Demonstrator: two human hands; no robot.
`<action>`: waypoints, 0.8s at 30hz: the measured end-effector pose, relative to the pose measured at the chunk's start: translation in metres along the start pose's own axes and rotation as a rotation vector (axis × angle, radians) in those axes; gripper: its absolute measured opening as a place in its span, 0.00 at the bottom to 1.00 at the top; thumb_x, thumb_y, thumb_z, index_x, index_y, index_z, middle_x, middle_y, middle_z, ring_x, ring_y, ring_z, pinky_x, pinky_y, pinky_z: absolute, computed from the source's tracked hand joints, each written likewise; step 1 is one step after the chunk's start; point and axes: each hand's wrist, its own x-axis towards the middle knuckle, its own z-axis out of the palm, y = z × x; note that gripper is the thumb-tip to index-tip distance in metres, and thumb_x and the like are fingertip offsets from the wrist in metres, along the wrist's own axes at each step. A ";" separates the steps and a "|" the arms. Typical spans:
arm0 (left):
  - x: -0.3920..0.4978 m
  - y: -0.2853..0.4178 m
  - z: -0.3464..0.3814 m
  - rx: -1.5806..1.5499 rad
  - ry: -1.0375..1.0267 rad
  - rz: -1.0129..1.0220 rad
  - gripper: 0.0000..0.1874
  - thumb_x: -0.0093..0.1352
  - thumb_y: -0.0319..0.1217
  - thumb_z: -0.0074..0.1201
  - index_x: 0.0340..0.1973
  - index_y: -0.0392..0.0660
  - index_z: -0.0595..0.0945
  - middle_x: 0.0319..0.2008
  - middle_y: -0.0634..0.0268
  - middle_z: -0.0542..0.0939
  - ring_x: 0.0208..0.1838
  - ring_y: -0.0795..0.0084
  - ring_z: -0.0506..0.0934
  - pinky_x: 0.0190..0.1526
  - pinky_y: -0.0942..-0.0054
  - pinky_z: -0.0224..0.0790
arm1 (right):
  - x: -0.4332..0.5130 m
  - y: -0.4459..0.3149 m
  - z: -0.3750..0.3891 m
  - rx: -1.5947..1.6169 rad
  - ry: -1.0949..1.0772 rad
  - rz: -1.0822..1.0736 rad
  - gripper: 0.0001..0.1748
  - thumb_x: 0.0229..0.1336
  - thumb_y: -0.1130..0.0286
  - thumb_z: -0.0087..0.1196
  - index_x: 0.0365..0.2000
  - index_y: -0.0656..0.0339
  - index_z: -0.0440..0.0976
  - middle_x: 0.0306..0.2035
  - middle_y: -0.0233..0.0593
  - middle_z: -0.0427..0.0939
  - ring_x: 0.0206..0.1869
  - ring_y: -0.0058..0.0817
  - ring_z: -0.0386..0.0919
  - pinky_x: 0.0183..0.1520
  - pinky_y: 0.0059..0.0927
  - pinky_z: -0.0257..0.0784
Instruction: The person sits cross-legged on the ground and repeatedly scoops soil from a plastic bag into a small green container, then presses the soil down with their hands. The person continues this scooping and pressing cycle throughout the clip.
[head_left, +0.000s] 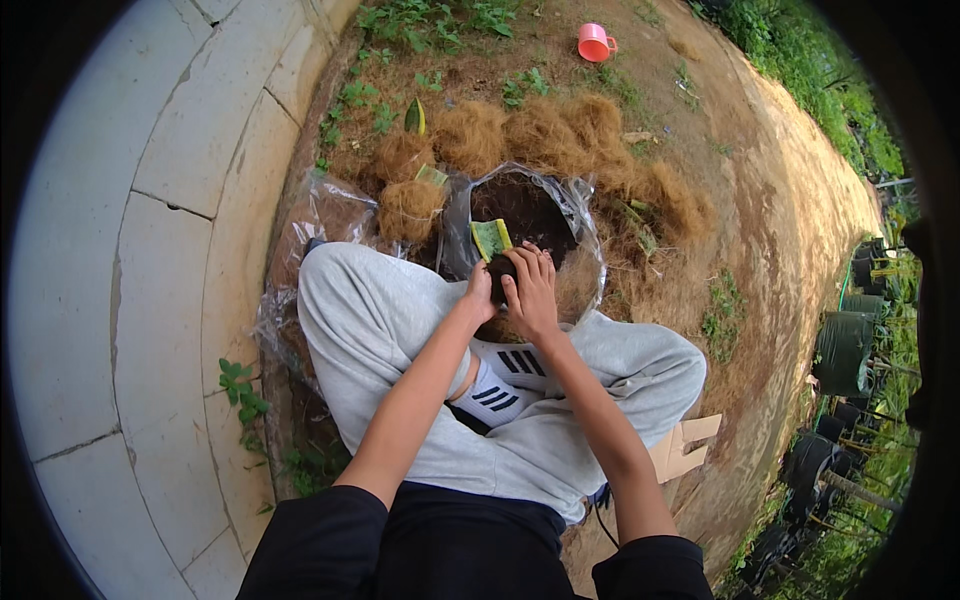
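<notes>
Between my palms sits a dark clump of soil, and a cut piece of snake plant leaf, green with yellow edges, rises from its far side. My left hand cups the clump from the left. From above and the right, my right hand presses over it with bent fingers. Both hands are above the near part of an open clear plastic bag that stands before my crossed legs. Dark loose soil fills the bag's bottom. My fingers partly hide the clump.
Balls of brown coconut fibre lie around the bag, some with leaf pieces. A filled plastic bag rests by my left knee. Further off lies a pink mug. Concrete paving runs along the left; cardboard is at right.
</notes>
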 end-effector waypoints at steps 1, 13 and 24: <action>0.000 -0.001 0.000 0.002 0.052 -0.037 0.26 0.81 0.47 0.30 0.59 0.51 0.81 0.58 0.61 0.84 0.59 0.63 0.82 0.62 0.57 0.78 | -0.001 0.000 0.000 -0.024 -0.089 0.058 0.28 0.74 0.57 0.45 0.65 0.63 0.69 0.69 0.46 0.70 0.78 0.46 0.59 0.82 0.54 0.42; 0.000 -0.005 -0.005 0.016 -0.050 -0.037 0.27 0.81 0.50 0.29 0.59 0.51 0.80 0.57 0.59 0.83 0.59 0.64 0.82 0.61 0.58 0.78 | -0.002 0.001 0.015 0.030 -0.034 -0.028 0.23 0.75 0.62 0.42 0.62 0.63 0.72 0.66 0.47 0.73 0.79 0.45 0.59 0.82 0.52 0.40; -0.006 0.003 0.004 0.011 -0.102 0.037 0.26 0.82 0.48 0.30 0.62 0.50 0.78 0.58 0.61 0.82 0.61 0.66 0.81 0.62 0.61 0.77 | 0.013 -0.010 0.001 0.002 -0.034 -0.002 0.20 0.76 0.63 0.43 0.59 0.58 0.75 0.64 0.41 0.75 0.79 0.42 0.60 0.82 0.52 0.37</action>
